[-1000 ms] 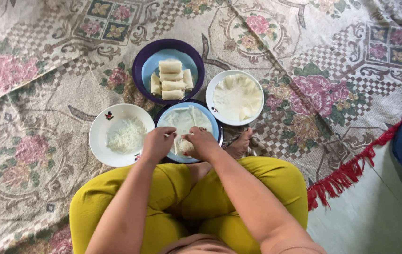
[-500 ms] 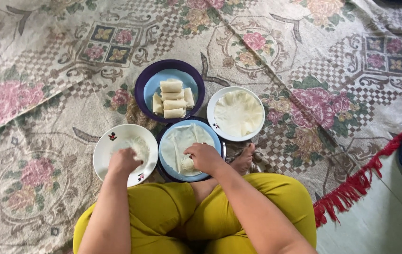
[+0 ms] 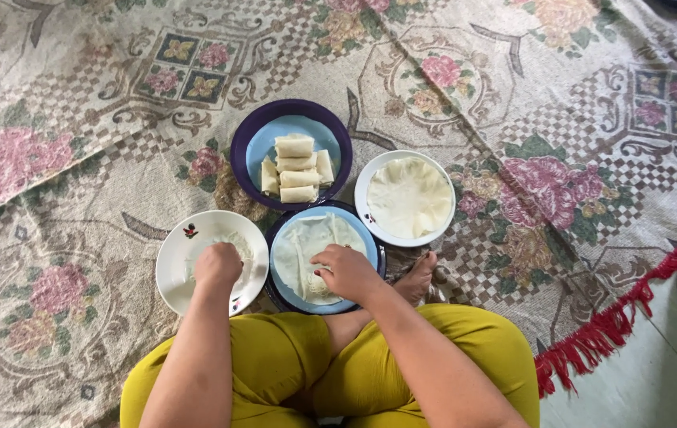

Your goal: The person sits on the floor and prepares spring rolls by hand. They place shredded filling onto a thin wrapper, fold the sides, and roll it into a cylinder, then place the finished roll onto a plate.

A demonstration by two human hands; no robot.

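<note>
In the head view, the person sits cross-legged in yellow trousers at the near edge, both forearms reaching away from the body. The left hand (image 3: pixel 218 265) is knuckles-up with the fingers curled down into the white plate (image 3: pixel 176 265) at near left; they are bunched over the pale shredded filling there, but whether they actually pinch any of it cannot be told, since the hand covers it. The right hand (image 3: pixel 346 272) lies palm-down on the thin wrapper (image 3: pixel 299 246) spread in the blue plate (image 3: pixel 362 238) at near centre, fingers bent and pressing on the sheet's near part; it is loosely closed, holding nothing up.

Just beyond the blue plate, touching its far rim, stands a purple bowl (image 3: pixel 243 139) with a blue inside, carrying five finished rolls (image 3: pixel 295 168) stacked side by side. To the right of it, a second white plate (image 3: pixel 366 178) holds a pile of unused round wrappers (image 3: pixel 410 196). A bare foot (image 3: pixel 417 279) shows just right of the blue plate.

All the dishes rest on a beige woven rug (image 3: pixel 77 119) with pink flowers and checkered patterns, its red fringe (image 3: pixel 615 321) running along the near right, where pale floor (image 3: pixel 647 380) begins.
</note>
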